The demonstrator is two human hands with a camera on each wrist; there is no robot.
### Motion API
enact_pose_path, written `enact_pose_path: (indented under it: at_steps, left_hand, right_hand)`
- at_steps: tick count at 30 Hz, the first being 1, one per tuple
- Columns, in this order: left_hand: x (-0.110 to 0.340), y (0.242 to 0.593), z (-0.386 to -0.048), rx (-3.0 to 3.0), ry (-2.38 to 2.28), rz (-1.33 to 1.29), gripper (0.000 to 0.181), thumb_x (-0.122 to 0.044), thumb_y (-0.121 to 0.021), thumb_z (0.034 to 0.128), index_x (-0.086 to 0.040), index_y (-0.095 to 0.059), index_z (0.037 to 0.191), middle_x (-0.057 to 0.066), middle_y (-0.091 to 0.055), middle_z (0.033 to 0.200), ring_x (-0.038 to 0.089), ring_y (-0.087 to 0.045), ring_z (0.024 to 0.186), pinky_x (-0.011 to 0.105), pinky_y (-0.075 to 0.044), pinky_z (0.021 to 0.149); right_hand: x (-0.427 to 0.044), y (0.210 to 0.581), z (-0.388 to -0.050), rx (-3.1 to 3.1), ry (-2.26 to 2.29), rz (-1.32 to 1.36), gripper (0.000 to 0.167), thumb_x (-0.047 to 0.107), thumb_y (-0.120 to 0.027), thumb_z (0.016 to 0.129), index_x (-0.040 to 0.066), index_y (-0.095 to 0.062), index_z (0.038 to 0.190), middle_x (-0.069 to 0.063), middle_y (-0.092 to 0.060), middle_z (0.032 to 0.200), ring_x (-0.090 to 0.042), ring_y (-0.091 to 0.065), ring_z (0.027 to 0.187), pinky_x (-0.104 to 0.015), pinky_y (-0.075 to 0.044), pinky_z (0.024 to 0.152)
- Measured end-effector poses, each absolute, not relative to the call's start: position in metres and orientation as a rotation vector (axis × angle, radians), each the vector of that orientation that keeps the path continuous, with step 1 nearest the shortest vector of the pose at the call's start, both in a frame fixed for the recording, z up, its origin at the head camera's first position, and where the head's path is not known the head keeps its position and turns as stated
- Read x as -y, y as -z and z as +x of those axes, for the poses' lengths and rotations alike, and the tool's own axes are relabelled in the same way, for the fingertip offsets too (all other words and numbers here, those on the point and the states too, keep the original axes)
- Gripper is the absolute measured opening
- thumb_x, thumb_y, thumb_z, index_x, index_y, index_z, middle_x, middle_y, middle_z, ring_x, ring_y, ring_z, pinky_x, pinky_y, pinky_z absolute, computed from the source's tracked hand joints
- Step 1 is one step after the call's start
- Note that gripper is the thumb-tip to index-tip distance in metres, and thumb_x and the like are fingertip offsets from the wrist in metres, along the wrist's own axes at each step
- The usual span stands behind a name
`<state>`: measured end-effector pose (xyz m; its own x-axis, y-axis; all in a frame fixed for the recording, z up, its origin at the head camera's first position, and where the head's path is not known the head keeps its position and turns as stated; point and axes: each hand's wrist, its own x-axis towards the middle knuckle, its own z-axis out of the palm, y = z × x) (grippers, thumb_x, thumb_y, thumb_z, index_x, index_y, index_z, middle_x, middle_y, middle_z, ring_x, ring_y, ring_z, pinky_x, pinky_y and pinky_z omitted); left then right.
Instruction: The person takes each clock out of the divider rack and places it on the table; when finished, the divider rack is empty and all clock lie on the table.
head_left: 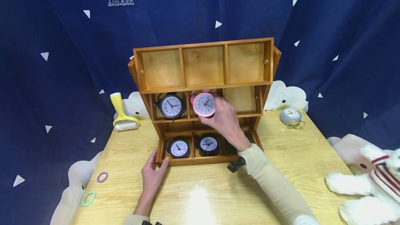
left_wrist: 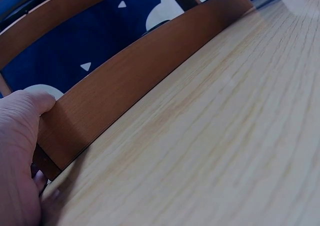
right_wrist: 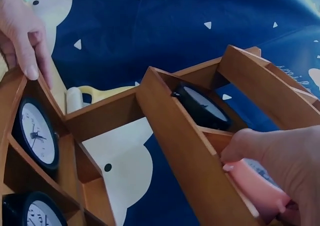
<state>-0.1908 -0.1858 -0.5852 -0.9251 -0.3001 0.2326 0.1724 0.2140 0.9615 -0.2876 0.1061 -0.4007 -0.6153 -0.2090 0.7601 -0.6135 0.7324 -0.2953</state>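
Observation:
My right hand (head_left: 223, 115) grips a pink twin-bell alarm clock (head_left: 204, 104) by its right side, at the middle compartment of the middle tier of a three-tier wooden shelf (head_left: 203, 88). In the right wrist view, the pink clock (right_wrist: 257, 188) sits partly inside that compartment. My left hand (head_left: 153, 173) holds the shelf's lower left front corner, thumb on the front board (left_wrist: 125, 71). A black alarm clock (head_left: 171, 106) occupies the middle tier's left compartment. Two more black clocks, one left (head_left: 178, 148) and one centre (head_left: 208, 144), stand in the bottom tier; my right forearm hides most of its right compartment.
A blue-grey clock (head_left: 290, 115) lies on the table at the right. To the left are a yellow lint roller (head_left: 125, 114), a purple ring (head_left: 102, 177) and a green ring (head_left: 88, 199). A white plush toy (head_left: 368, 186) lies at the right edge. A navy curtain (head_left: 200, 13) hangs behind.

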Motion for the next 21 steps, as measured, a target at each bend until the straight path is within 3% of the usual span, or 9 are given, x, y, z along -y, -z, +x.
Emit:
enact_pose_path:
  at_steps: [5, 21]
  left_hand:
    - [0.185, 0.586, -0.190, 2.128, 1.742, 0.114, 0.067, -0.014, -0.084, 0.0910, 0.004, -0.053, 0.148, 0.029, -0.055, 0.147, 0.043, -0.052, 0.137, 0.015, -0.044, 0.105]
    - [0.186, 0.586, -0.190, 2.128, 1.768, 0.114, 0.070, -0.015, -0.084, 0.0907, 0.003, -0.052, 0.150, 0.026, -0.056, 0.147, 0.035, -0.055, 0.136, 0.009, -0.043, 0.103]
  right_hand:
    - [-0.107, 0.404, -0.287, 2.133, -0.734, 0.613, 0.076, 0.036, -0.093, 0.071, -0.005, -0.061, 0.127, -0.018, -0.071, 0.110, -0.034, -0.069, 0.097, -0.046, -0.063, 0.081]
    - [-0.118, 0.397, -0.261, 2.111, -0.976, 0.544, 0.081, 0.038, -0.093, 0.064, 0.001, -0.060, 0.128, -0.015, -0.065, 0.116, -0.029, -0.064, 0.101, -0.046, -0.061, 0.083]
